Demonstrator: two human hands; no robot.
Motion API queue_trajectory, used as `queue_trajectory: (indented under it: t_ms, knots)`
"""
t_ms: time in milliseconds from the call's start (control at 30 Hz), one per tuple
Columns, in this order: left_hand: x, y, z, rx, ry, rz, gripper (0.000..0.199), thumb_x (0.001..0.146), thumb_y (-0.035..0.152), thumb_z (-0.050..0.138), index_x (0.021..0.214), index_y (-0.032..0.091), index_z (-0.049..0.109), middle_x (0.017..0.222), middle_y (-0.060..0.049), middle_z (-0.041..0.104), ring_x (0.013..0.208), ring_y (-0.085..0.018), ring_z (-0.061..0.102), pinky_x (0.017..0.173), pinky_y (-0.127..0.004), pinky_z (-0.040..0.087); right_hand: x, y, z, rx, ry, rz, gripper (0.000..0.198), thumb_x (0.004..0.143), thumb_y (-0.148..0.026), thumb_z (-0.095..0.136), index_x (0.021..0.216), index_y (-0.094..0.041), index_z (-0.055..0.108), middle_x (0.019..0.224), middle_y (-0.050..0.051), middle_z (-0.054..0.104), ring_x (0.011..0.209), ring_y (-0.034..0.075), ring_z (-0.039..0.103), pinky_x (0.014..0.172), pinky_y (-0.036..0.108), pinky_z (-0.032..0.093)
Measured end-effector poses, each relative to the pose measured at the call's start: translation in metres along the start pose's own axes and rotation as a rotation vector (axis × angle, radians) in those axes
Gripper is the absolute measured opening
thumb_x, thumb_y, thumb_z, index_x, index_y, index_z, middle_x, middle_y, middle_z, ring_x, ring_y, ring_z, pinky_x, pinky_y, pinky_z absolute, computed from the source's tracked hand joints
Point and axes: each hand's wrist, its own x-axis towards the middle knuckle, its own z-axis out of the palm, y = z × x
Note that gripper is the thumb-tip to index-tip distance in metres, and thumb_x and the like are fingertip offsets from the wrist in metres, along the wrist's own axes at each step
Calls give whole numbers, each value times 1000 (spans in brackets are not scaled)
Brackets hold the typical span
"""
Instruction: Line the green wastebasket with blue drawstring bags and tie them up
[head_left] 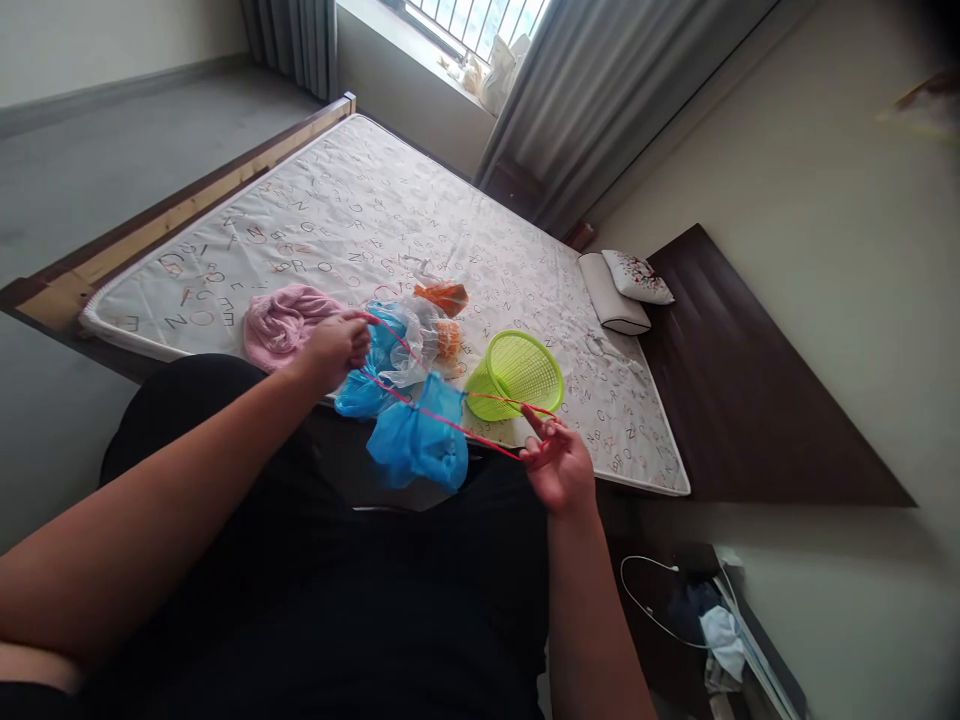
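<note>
A blue drawstring bag (pixel 420 440) hangs between my two hands, its red drawstring (pixel 484 440) pulled out to both sides. My left hand (pixel 341 348) is closed around one end of the string. On the other side my right hand (pixel 556 462) has the opposite loop hooked about its fingers, which are partly curled. Just beyond the right hand stands a green mesh basket (pixel 517 375), tilted toward me in view. Behind the left hand lie a pink cloth (pixel 281 322), another blue plastic bag (pixel 364 392) and a clear plastic bag (pixel 411 342).
The bare patterned mattress (pixel 465 230) carries orange plastic packaging (pixel 442 298) near the bags. At the headboard (pixel 739 390) rest a bolster (pixel 613 295) and a white cushion (pixel 637 277). A nightstand (pixel 652 600) with a white cable is at lower right.
</note>
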Motion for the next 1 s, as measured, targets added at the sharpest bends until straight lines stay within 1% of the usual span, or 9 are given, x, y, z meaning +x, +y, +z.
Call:
queue_trajectory:
  t_ms: [100, 267, 467, 567, 667, 733, 833, 900, 1000]
  knots:
    - [6, 14, -12, -76, 30, -8, 15, 82, 8, 65, 93, 17, 61, 54, 10, 38, 40, -6, 32, 39, -15, 26, -2, -7, -9, -15, -13, -40, 14, 80, -24, 70, 75, -20, 57, 100, 1, 81, 44, 3, 44, 49, 20, 49]
    - [1, 13, -5, -36, 50, -96, 7, 82, 14, 64, 87, 17, 60, 57, 4, 48, 39, -7, 36, 37, -17, 23, -7, -4, -3, -90, -127, 16, 16, 79, -28, 74, 74, -21, 61, 97, 1, 80, 44, 4, 44, 42, 19, 39]
    - [-3, 21, -7, -120, 1, -200, 4, 80, 18, 65, 83, 15, 64, 68, -3, 65, 38, -5, 32, 37, -19, 23, -7, -6, -6, -54, -142, -29, 16, 84, -31, 72, 77, -22, 61, 97, -1, 80, 41, 3, 34, 39, 18, 25]
    - [-4, 21, -9, -52, -64, -224, 12, 80, 24, 67, 86, 14, 68, 77, -8, 72, 39, -5, 30, 38, -20, 22, -7, -9, -9, -31, -155, -51, 17, 85, -33, 72, 79, -22, 60, 99, -2, 79, 41, 2, 30, 40, 18, 22]
    - [-1, 12, -9, 237, -133, -162, 29, 74, 27, 73, 99, 14, 73, 95, -12, 76, 43, -4, 32, 40, -20, 22, -5, -7, -10, -25, -128, -75, 21, 83, -33, 78, 81, -22, 60, 99, -3, 79, 42, 2, 30, 40, 18, 20]
    - [2, 2, -10, 555, -175, -108, 51, 71, 32, 77, 119, 18, 74, 111, -12, 77, 48, -7, 43, 43, -21, 29, -3, -3, -10, -33, -89, -94, 25, 81, -31, 83, 83, -23, 59, 99, -4, 79, 43, 2, 32, 40, 17, 20]
    - [4, -22, -12, 1025, -344, -123, 88, 71, 52, 82, 151, 21, 60, 129, -13, 75, 81, -19, 70, 62, -24, 51, 0, 7, -7, -26, -61, -103, 29, 79, -31, 87, 87, -23, 61, 98, -3, 79, 45, 2, 35, 42, 16, 24]
    - [2, -45, -10, 1233, -493, -170, 107, 71, 65, 82, 163, 21, 48, 135, -14, 74, 106, -27, 74, 81, -27, 56, 2, 15, -3, -18, -65, -92, 32, 76, -33, 90, 88, -23, 61, 97, -3, 79, 46, 3, 37, 42, 16, 26]
    - [-6, -85, -2, 1495, -560, -200, 117, 66, 72, 86, 165, 22, 47, 136, -17, 73, 117, -37, 73, 89, -34, 57, 2, 24, 5, -13, -76, -65, 34, 74, -33, 91, 86, -23, 61, 95, -3, 79, 46, 3, 38, 42, 17, 27]
